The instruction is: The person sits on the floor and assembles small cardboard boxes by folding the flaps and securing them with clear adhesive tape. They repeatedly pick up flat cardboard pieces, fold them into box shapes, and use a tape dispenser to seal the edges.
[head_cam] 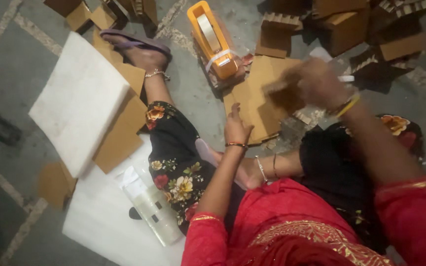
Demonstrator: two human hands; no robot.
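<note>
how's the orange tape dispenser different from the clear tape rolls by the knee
The orange tape dispenser is an opaque orange tool with one roll mounted in it; the clear tape rolls are a bare see-through stack lying on its side. The dispenser sits on the grey floor beyond the cardboard pile; the rolls rest on a white sheet. Neither hand touches either.

Stack of flat brown cardboard sheets (255,106) just right of centre, folded brown cartons (343,24) heaped at one o'clock, more brown cartons (87,15) at eleven o'clock, clear plastic-wrapped roll pack with white label (154,207) at seven o'clock
</note>
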